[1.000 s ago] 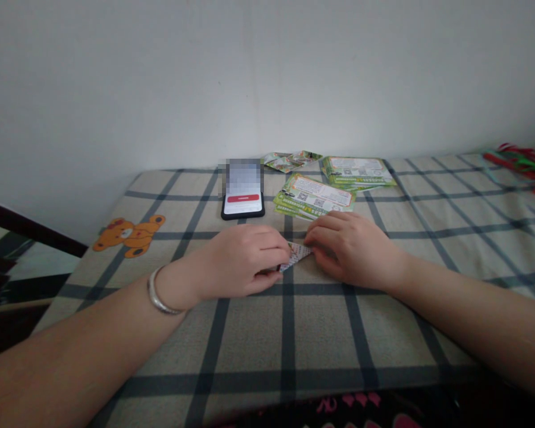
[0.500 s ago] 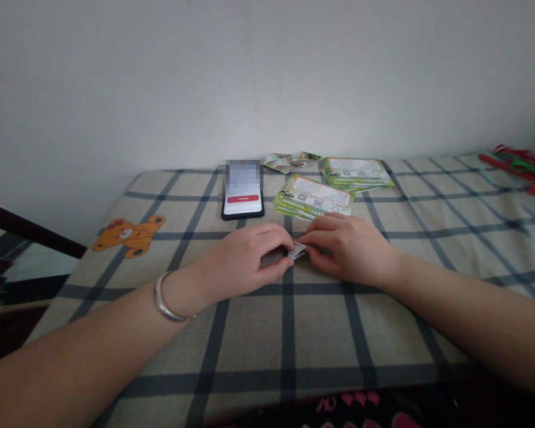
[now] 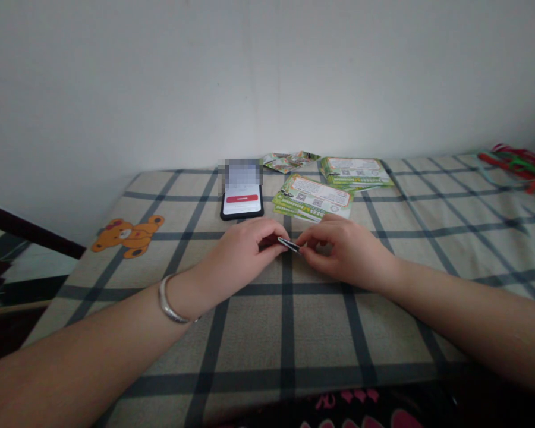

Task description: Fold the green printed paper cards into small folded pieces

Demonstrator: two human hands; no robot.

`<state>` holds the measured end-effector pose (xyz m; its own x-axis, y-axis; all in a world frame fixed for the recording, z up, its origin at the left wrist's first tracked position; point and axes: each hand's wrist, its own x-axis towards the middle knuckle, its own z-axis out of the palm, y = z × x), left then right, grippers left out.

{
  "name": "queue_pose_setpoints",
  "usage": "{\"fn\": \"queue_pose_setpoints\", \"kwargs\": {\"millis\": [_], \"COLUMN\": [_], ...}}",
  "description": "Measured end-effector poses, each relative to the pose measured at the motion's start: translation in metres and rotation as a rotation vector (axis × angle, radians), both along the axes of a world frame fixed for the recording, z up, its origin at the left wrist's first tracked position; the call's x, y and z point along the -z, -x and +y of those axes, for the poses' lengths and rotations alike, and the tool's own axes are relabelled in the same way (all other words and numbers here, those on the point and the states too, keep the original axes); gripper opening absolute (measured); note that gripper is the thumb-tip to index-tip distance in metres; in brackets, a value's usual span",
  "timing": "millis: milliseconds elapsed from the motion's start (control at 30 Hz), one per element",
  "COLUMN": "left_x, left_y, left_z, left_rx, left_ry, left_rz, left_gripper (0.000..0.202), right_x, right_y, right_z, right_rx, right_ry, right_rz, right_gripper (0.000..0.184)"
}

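Observation:
My left hand (image 3: pixel 243 252) and my right hand (image 3: pixel 343 249) meet at the middle of the checked cloth (image 3: pixel 294 333). Both pinch a small folded paper piece (image 3: pixel 289 244), which shows edge-on as a thin dark sliver between the fingertips, just above the cloth. A silver bangle (image 3: pixel 169 300) sits on my left wrist. Behind the hands lie two stacks of green printed leaflets, the nearer stack (image 3: pixel 312 197) and the farther stack (image 3: pixel 355 170).
A phone (image 3: pixel 242 193) with a lit screen lies behind my left hand. Several folded paper pieces (image 3: pixel 289 160) lie by the wall. Red and green strips (image 3: pixel 524 163) lie at the far right. A bear print (image 3: pixel 127 233) marks the cloth at left, near its edge.
The folded paper was flat on the cloth under both hands; now both hands have pinched it up so it stands edge-on. The hands moved slightly away from me.

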<state>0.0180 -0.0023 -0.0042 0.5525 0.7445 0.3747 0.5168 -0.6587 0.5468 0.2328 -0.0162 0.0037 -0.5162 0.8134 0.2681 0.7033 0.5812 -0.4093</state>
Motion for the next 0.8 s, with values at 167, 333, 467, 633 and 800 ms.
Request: {"fn": "queue_pose_setpoints", "kwargs": {"millis": [167,333,467,633,800], "left_x": [-0.0029,0.0006,0.0062,0.0047,0.0060], "left_y": [0.0006,-0.0021,-0.0040,-0.0029,-0.0034], "left_z": [0.0005,0.0005,0.0005,0.0005,0.0002], "left_rx": [0.019,-0.030,-0.023,-0.033,-0.008], "left_ry": [0.025,0.100,0.191,0.074,0.098], "left_rz": [-0.055,-0.120,-0.254,-0.130,-0.154], "left_gripper": [0.009,0.011,0.015,0.005,0.008], "right_x": [0.0007,0.0012,0.0028,0.0029,0.0028], "right_y": [0.0011,0.0031,0.0056,0.0084,0.0091], "right_z": [0.0014,0.0018,0.0011,0.0007,0.0023], "right_rx": [-0.006,-0.003,0.014,0.027,0.033], "right_ry": [0.063,0.132,0.215,0.219,0.194], "right_rz": [0.041,0.084,0.128,0.150,0.142], "right_gripper": [0.016,0.013,0.011,0.010,0.009]}}
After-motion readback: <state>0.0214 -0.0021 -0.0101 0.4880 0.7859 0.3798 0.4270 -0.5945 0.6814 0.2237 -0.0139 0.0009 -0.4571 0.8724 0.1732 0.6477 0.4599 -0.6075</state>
